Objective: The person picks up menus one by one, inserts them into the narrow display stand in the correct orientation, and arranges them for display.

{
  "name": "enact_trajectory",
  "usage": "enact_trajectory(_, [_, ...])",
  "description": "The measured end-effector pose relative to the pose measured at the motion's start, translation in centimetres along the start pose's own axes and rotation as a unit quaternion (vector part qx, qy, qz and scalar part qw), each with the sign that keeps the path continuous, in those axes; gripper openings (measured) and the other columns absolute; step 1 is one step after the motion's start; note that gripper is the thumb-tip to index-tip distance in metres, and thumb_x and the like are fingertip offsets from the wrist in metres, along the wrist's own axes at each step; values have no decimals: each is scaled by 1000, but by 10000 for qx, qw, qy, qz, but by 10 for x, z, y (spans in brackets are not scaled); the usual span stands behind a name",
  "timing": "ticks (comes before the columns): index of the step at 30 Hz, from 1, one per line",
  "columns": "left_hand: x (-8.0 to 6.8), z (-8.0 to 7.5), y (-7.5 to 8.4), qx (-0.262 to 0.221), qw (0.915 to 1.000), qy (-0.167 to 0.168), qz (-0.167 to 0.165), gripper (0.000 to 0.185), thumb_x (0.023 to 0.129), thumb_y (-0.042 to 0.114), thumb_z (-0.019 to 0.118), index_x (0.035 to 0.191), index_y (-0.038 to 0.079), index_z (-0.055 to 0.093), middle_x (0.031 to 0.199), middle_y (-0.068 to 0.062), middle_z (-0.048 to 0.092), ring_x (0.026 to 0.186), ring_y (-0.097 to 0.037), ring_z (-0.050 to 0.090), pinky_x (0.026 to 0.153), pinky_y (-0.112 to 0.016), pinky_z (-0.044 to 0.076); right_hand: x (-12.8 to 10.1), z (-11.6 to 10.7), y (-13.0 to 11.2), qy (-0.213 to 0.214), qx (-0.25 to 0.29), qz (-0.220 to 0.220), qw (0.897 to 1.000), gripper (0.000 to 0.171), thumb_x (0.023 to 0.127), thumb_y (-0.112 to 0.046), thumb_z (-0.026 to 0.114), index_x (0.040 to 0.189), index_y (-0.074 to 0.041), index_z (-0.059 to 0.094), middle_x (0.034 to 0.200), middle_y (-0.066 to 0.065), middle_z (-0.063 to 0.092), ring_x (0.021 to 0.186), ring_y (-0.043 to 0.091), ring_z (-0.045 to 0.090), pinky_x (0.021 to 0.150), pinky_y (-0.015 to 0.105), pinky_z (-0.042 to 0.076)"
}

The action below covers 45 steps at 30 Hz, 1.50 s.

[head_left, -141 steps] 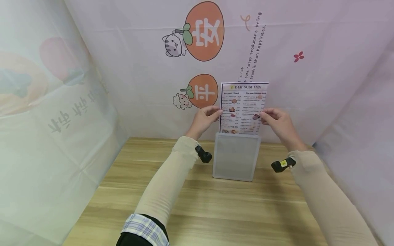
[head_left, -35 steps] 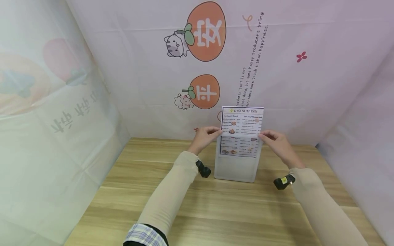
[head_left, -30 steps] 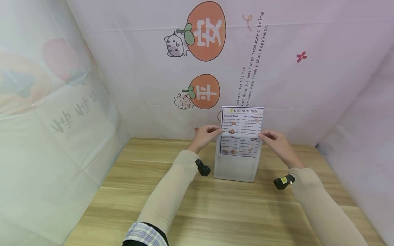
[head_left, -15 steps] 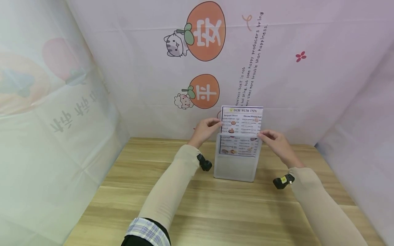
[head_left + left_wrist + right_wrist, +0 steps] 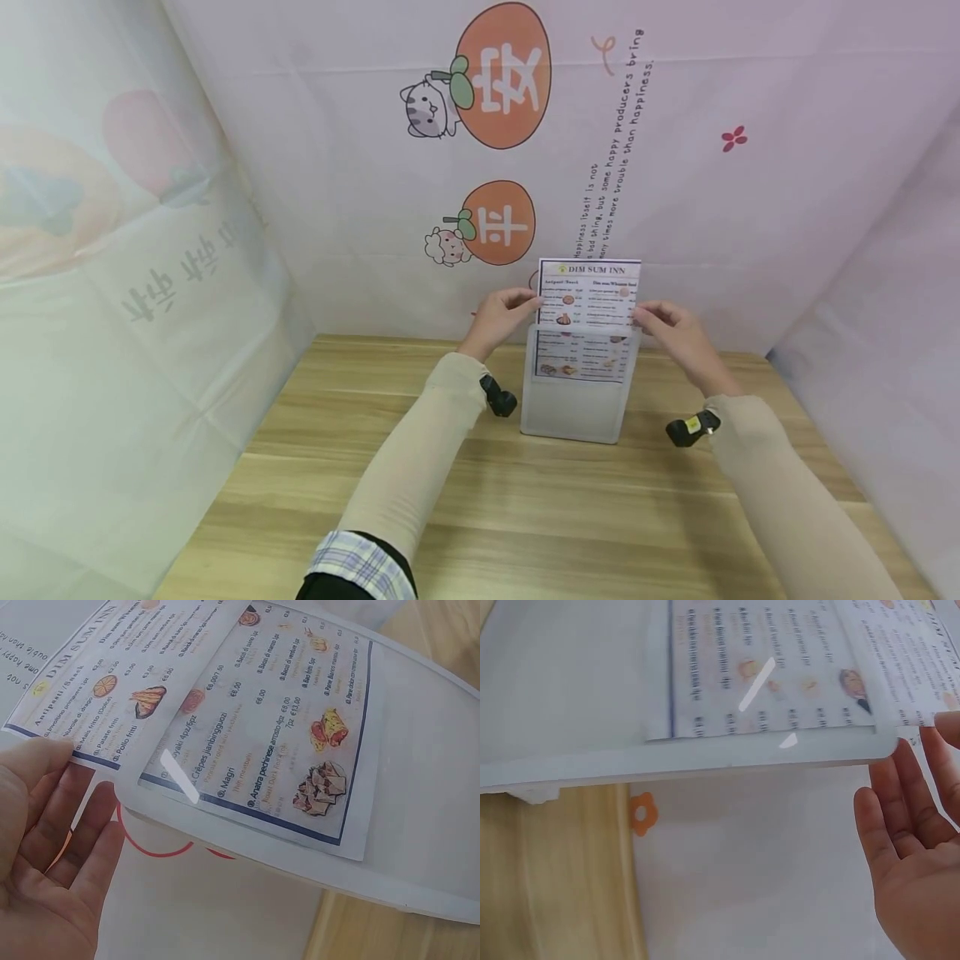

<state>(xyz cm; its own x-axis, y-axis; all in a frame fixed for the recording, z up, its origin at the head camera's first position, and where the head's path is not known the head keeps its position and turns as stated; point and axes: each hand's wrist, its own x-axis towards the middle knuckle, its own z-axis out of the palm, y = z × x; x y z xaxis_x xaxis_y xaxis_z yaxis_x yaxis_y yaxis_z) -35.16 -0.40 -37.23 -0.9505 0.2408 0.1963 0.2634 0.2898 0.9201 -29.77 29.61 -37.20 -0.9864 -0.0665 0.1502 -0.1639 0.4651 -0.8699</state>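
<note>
Head view: my left hand [image 5: 501, 319] and right hand [image 5: 670, 327] each pinch a side edge of the menu sheet [image 5: 588, 293], half seated in the clear holder [image 5: 573, 407] near the table's [image 5: 480, 500] far edge.
Left wrist view: left thumb on the sheet's edge; lower half inserted.
Right wrist view: fingertips at the sheet's edge; upper half remains out.

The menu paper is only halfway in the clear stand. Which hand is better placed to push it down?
Probably the left hand: its fingers hold the menu paper's left edge above the clear stand. The right hand sits at the right edge with straight fingers, and its hold is unclear. Both could guide it.
</note>
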Motion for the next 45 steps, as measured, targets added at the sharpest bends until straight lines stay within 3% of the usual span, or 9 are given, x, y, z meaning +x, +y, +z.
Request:
enact_trajectory(22, [-4, -2, -1, -57, 9999, -66, -73, 28, 98, 44, 64, 113, 24, 74, 109, 15, 70, 113, -8, 59, 101, -37, 46, 7, -3, -2, 101, -28, 86, 9999, 65, 95, -63, 55, 125, -5, 59, 130, 13, 58, 120, 29, 52, 109, 55, 35])
enact_trajectory(32, [-8, 2, -11, -12, 10000, -50, 35, 29, 98, 43, 65, 115, 21, 75, 108, 14, 70, 107, -5, 61, 97, -33, 49, 1, 0, 6, 7, -19, 46, 10000, 59, 99, -54, 54, 125, -1, 58, 126, 16, 57, 116, 26, 52, 107, 57, 37])
enact_trajectory(42, [-10, 6, -18, -36, 10000, -41, -11, 27, 97, 42, 66, 112, 22, 75, 106, 14, 71, 104, -6, 62, 95, -33, 50, -3, 3, 13, -13, 58, 108, 9999, 61, 97, -58, 56, 125, -4, 59, 128, 14, 57, 118, 28, 51, 107, 60, 35])
enact_trajectory(45, [-11, 7, -20, -73, 10000, -26, -46, 25, 97, 41, 67, 111, 22, 76, 105, 14, 71, 103, -7, 62, 94, -33, 50, -2, 3, 16, -17, 132, 161, 9998, 62, 95, -59, 58, 125, -5, 59, 127, 12, 58, 117, 27, 51, 107, 56, 37])
